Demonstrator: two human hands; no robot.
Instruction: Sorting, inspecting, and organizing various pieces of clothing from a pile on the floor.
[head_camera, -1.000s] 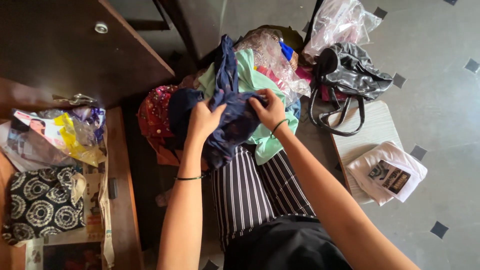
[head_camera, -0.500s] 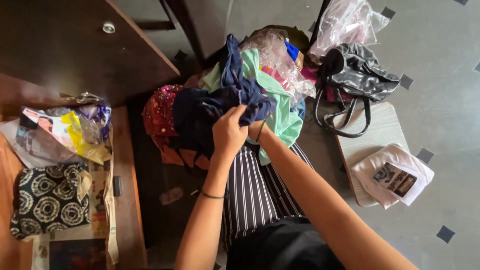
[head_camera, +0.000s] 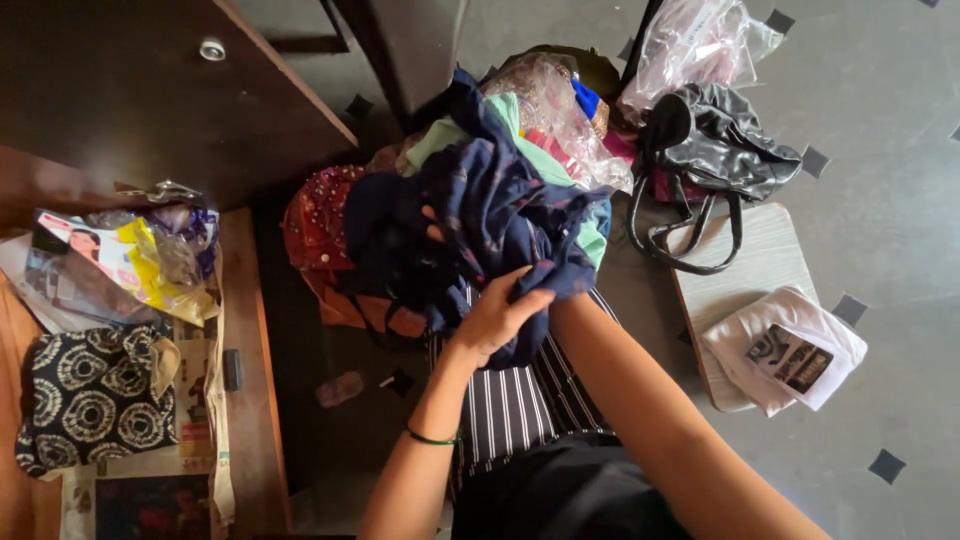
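Left hand: the left hand (head_camera: 497, 312) is clenched on the dark blue cloth (head_camera: 480, 215), fingers pinching a bunched fold right at its lower edge.
Right hand: the right hand (head_camera: 560, 292) is tucked under that same fold; only the wrist and forearm show, so I cannot tell how it grips.
Just changed: a second ago the two hands sat apart on the cloth, one at each side; now they have come together at one spot, and the cloth is gathered up into a taller bundle.
What that means: by my reading the cloth is being doubled over, edge brought to edge, with the fold only partly made.
Where the cloth is: over the person's lap, above the striped garment (head_camera: 515, 400), leaning against the heap of clothes.
Cloth feel: soft, thin, limp, crumpling into deep creases, faint pale flecks on it.
Around it: mint green fabric (head_camera: 545, 165) beneath, a red sequinned piece (head_camera: 315, 225) to the left, crinkly clear plastic bag (head_camera: 560, 110) on top.
Further out: a glossy black handbag (head_camera: 715, 150) with looped handles, a pale wooden board (head_camera: 745, 285) bearing a folded white cloth (head_camera: 790, 350), and a black-and-white patterned pouch (head_camera: 85, 400) on the shelf at left.
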